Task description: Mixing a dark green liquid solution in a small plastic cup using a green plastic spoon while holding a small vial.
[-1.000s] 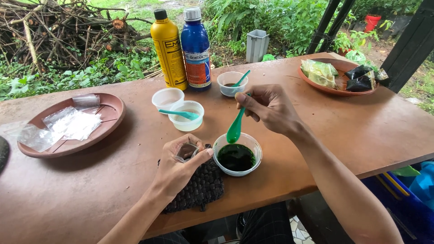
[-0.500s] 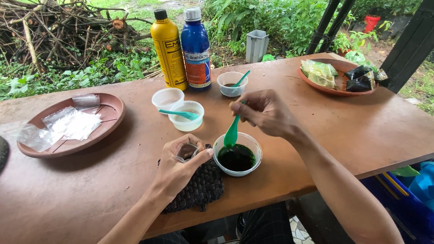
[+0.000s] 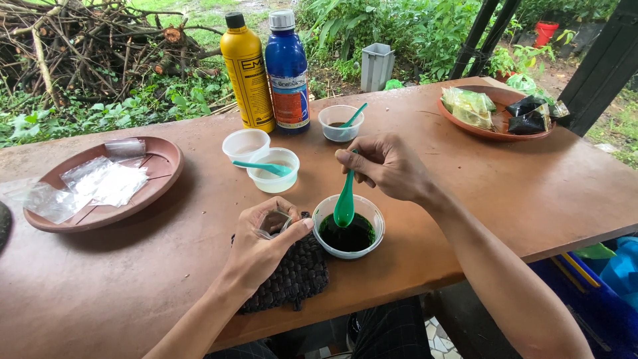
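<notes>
My right hand grips a green plastic spoon by its handle, bowl end down in a small clear cup of dark green liquid at the table's front. My left hand rests on a dark woven mat just left of that cup and pinches a small clear plastic bag held open at the top.
Behind stand a yellow bottle, a blue bottle, two white cups, one holding a teal spoon, and a clear cup with a spoon. A brown plate of clear bags is left; a plate of filled packets far right.
My right hand has lowered the green spoon from above the cup down into the dark liquid. My left hand stays on the mat with the bag.
</notes>
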